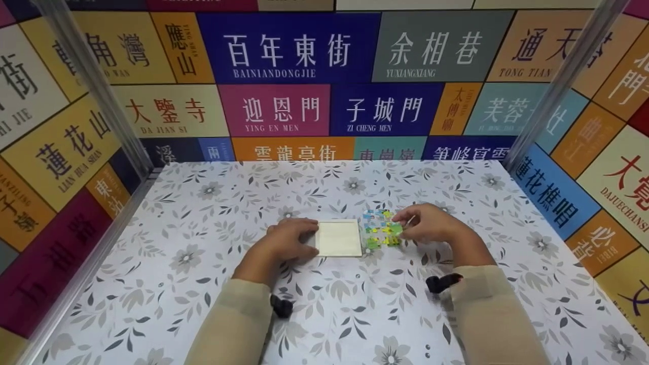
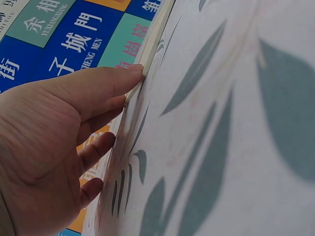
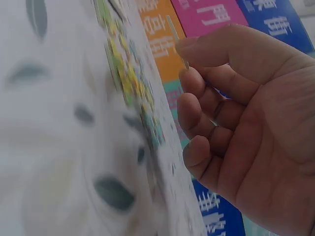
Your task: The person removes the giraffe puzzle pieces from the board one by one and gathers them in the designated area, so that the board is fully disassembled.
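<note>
A shallow cream-coloured puzzle tray [image 1: 338,238] lies flat on the tabletop, its inside bare. My left hand [image 1: 291,239] holds the tray's left side, thumb at the near corner and fingers toward the far one. In the left wrist view, the thumb and index fingertip of the left hand [image 2: 54,132] meet the tray's thin edge. Just right of the tray lie several joined jigsaw pieces [image 1: 377,228], blue, yellow and green. Over their right side, my right hand [image 1: 431,225] pinches a thin jigsaw piece [image 3: 176,42] between thumb and index finger, seen edge-on in the right wrist view.
A white cloth with grey flowers and leaves covers the table [image 1: 203,304]. Upright panels with coloured street-name signs [image 1: 289,48] stand behind it and at both sides. Clear posts [image 1: 109,96] rise at the back corners. Black wrist straps [image 1: 282,306] show at the cuffs.
</note>
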The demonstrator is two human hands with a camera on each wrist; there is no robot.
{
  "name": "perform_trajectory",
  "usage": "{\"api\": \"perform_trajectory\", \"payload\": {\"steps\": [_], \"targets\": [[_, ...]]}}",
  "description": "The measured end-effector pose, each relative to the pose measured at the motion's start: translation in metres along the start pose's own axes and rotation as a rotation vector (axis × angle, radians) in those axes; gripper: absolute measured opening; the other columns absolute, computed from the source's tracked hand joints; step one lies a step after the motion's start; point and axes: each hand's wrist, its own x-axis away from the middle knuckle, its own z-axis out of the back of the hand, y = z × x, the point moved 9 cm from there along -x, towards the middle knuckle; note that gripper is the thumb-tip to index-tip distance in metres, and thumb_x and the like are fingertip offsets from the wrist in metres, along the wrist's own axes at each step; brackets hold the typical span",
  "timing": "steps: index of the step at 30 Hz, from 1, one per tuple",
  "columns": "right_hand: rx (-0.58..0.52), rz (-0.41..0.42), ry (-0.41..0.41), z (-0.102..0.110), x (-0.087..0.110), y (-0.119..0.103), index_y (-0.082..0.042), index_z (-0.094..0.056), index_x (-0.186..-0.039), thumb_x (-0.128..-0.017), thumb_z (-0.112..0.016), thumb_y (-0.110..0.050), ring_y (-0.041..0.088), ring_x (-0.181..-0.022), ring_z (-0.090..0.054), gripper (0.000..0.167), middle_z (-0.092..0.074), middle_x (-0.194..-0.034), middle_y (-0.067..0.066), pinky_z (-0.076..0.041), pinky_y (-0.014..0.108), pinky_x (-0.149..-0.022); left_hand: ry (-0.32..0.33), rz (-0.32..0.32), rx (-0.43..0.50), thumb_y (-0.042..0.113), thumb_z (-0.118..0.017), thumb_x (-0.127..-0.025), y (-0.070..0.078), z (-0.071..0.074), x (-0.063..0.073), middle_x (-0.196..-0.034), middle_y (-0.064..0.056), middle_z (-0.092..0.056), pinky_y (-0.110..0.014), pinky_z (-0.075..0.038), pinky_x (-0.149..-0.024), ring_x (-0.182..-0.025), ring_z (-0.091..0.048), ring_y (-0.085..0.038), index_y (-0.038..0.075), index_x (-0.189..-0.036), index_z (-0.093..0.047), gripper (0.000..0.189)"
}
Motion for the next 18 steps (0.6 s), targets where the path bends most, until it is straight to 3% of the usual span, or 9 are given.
{"api": "perform_trajectory", "payload": {"steps": [9,18], "targets": [[-0.037,-0.102,-0.044,0.009,0.01,0.042,-0.012,-0.074,-0.133,-0.087,-0.085,-0.024,0.019,-0.106,-0.062,0.048,-0.071,-0.122,0.011,-0.053,0.03,-0.085,-0.006,0.004,0.027,0.036,-0.083,-0.091,-0.001,0.0,0.0,-0.165,0.012,-0.052,-0.072,-0.015,-0.13,-0.163,-0.033,-0.029,0.028,-0.152,-0.062,0.065],[-0.099,-0.099,-0.078,0.002,0.008,0.049,-0.007,-0.073,-0.131,-0.086,-0.087,-0.017,0.016,-0.101,-0.06,0.048,-0.069,-0.112,0.007,-0.053,0.024,-0.087,-0.01,0.016,0.031,0.037,-0.083,-0.091,-0.003,-0.001,-0.002,-0.165,0.013,-0.051,-0.071,-0.011,-0.132,-0.164,-0.03,-0.029,0.029,-0.152,-0.061,0.066]]}}
